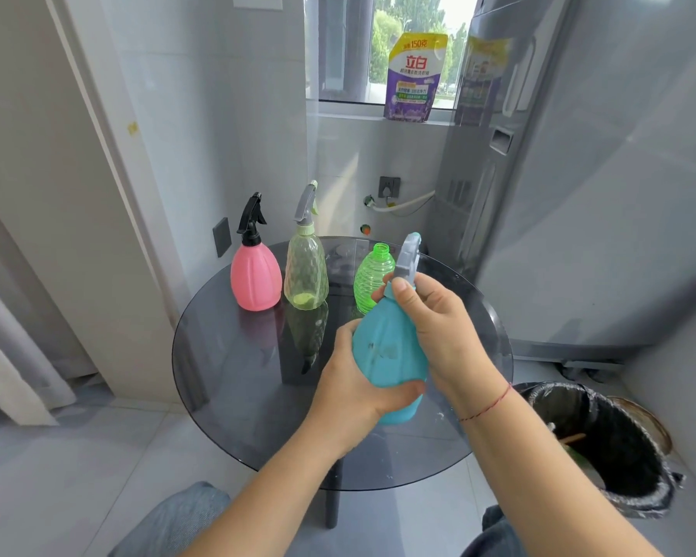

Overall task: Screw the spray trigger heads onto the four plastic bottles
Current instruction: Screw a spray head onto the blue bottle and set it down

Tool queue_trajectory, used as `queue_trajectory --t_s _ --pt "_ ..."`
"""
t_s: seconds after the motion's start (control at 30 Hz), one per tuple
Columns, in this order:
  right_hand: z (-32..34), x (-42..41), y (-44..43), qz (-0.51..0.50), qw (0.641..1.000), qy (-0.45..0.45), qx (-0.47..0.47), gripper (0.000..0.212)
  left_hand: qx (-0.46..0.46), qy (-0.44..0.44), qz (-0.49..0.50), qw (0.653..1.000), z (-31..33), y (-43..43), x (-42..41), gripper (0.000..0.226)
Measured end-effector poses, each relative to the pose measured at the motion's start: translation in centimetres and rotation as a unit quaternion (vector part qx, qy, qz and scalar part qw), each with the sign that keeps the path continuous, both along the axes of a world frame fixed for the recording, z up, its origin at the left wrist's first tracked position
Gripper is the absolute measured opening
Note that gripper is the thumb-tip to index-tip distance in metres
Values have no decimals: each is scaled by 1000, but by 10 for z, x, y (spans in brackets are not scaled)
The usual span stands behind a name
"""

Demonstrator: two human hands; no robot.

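Observation:
I hold a blue bottle [386, 351] above the round dark glass table [238, 396]. My left hand [354, 379] wraps its lower body. My right hand [438, 327] grips its neck, where a grey trigger head [407, 257] sits. At the back left a pink bottle [255, 277] carries a black trigger head [251, 219]. Beside it a clear yellowish bottle [306, 271] carries a grey trigger head [306, 203]. A green ribbed bottle [372, 277] stands behind the blue one with an open neck and no head on it.
A black-lined waste bin [603, 448] stands at the right of the table. A large grey appliance [579, 174] rises behind it. A purple detergent pouch [414, 78] leans on the window sill. My knees in jeans show at the bottom edge.

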State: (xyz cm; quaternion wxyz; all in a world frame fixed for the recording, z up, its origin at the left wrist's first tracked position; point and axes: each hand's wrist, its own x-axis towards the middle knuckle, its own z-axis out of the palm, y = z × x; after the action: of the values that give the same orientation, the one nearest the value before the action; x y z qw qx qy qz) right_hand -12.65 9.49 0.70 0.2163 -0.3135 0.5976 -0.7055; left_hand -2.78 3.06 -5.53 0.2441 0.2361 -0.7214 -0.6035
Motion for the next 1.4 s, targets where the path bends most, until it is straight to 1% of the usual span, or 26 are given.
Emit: queue_trajectory --t_s 0.33,0.47,0.53,0.6,0.63,0.67,0.73,0.77,0.83,0.9,0.97,1.0,1.03,1.07,1.1,1.17,1.23,1.33,1.4 --pt "-5 6 -7 -25 999 26 1 9 -46 7 43 998 -6 -2 -1 77" --pt "-7 12 -13 -31 999 26 -6 8 -38 10 48 998 -9 -10 3 81" --pt "-10 18 -18 -32 999 31 -6 15 -40 -2 45 998 -8 -17 8 90" --pt "-13 25 -26 -42 998 37 -4 17 -70 -13 54 996 -7 -21 12 111" --pt "-14 30 -30 -49 998 36 -7 17 -88 -15 71 993 -7 -21 14 118" --pt "-14 35 -35 -53 998 29 -9 18 -101 -10 91 991 -8 -22 16 117" --pt "-13 43 -43 -56 998 15 -11 23 -102 6 128 987 -10 -24 18 102" --pt "-13 44 -46 -49 999 11 -7 28 -95 6 142 985 -9 -27 18 95" --pt "-12 42 -49 -24 1000 -6 -1 39 -66 6 164 984 -7 -36 18 89" --pt "-13 30 -48 -12 1000 -13 -7 35 -43 11 175 984 -7 -47 18 87" --pt "-16 6 -47 -66 998 19 -1 25 -46 16 174 984 -9 -59 14 88" --pt "-19 -11 -48 -110 993 32 13 20 -55 14 174 983 -11 -65 10 90" --pt "-24 -28 -51 -149 987 44 38 20 -65 10 173 983 -11 -71 4 91" --pt "-28 -46 -55 -174 980 56 73 28 -71 8 169 983 -11 -77 -2 92" --pt "-33 -62 -59 -184 974 68 114 42 -68 8 164 984 -10 -82 -11 93" --pt "-44 -89 -71 -178 960 102 190 69 -57 10 156 986 -9 -90 -29 94" --pt "-54 -106 -84 -165 946 143 238 87 -52 7 149 988 -9 -97 -46 94" --pt "-68 -119 -104 -136 935 180 274 101 -51 9 143 988 -9 -102 -70 93" --pt "-77 -124 -114 -120 933 186 283 99 -51 5 146 988 -9 -105 -84 94"
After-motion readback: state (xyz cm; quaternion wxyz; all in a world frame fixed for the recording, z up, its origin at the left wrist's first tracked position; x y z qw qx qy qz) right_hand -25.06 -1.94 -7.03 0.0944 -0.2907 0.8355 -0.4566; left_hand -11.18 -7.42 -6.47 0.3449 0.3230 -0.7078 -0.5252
